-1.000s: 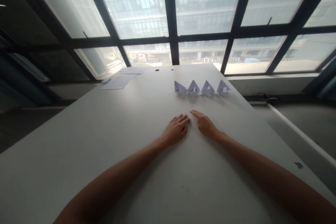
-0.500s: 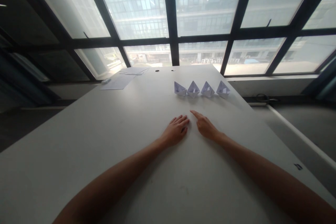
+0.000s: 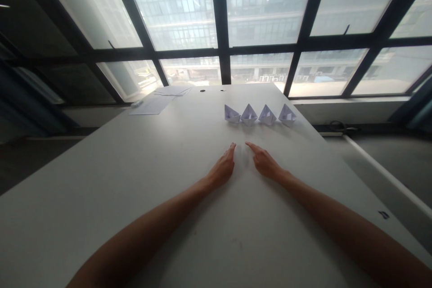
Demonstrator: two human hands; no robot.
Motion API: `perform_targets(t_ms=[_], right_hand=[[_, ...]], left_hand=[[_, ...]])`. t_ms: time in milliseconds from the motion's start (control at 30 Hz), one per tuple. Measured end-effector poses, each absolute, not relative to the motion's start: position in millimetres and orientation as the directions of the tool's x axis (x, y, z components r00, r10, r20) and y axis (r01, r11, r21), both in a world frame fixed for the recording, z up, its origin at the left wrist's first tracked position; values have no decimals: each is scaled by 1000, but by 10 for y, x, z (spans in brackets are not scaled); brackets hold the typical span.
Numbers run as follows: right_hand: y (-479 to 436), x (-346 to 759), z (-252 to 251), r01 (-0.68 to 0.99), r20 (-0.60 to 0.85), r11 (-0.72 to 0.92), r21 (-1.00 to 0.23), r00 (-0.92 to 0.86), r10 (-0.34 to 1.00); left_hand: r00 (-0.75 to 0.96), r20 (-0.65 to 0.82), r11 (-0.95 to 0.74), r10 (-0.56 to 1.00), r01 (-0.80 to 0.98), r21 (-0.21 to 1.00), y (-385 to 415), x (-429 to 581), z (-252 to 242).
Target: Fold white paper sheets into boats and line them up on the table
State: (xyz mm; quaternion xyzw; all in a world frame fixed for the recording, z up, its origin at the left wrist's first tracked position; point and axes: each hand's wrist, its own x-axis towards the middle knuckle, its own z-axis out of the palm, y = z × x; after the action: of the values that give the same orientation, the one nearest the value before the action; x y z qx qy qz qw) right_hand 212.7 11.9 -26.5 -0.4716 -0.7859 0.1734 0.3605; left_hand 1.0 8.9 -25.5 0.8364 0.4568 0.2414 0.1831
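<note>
Resting empty on the white table (image 3: 135, 180), left hand (image 3: 223, 167) and right hand (image 3: 264, 164), fingers (image 3: 231, 149) straight together, faced 4 folded white paper boats (image 3: 249, 115) needing gentle handling.

Paper boats (image 3: 259, 114), matt smooth table (image 3: 135, 180)

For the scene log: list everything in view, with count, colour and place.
table: one, pale grey, foreground.
paper boats: four, white, in a row on the table beyond the hands.
paper sheets: a few, white, table's far left corner.
dark spots: two, black, near the table's far edge.
window frames: several, black, behind the table.
left hand: one, bare, empty, on the table.
right hand: one, bare, empty, on the table beside it.
</note>
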Motion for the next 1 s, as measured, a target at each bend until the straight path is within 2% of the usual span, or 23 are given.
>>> perform_targets(t_ms=[467,633,800,867,1000], right_hand=[[159,2129,-355,644,400,516,-565,-333,854],[156,2091,-367,645,413,521,-559,-328,850],[167,2095,-367,654,406,517,-553,-329,852],[176,2107,-375,653,400,512,-557,-330,855],[182,2123,-382,652,382,502,-567,-331,863]], left_hand=[[464,256,-522,848,649,553,120,-60,-196],[361,261,-444,895,664,602,382,-158,-115],[297,327,-438,897,697,567,959,-149,24],[168,363,-369,916,705,605,1220,-104,93],[37,358,-279,933,704,653,1640,-2,158]])
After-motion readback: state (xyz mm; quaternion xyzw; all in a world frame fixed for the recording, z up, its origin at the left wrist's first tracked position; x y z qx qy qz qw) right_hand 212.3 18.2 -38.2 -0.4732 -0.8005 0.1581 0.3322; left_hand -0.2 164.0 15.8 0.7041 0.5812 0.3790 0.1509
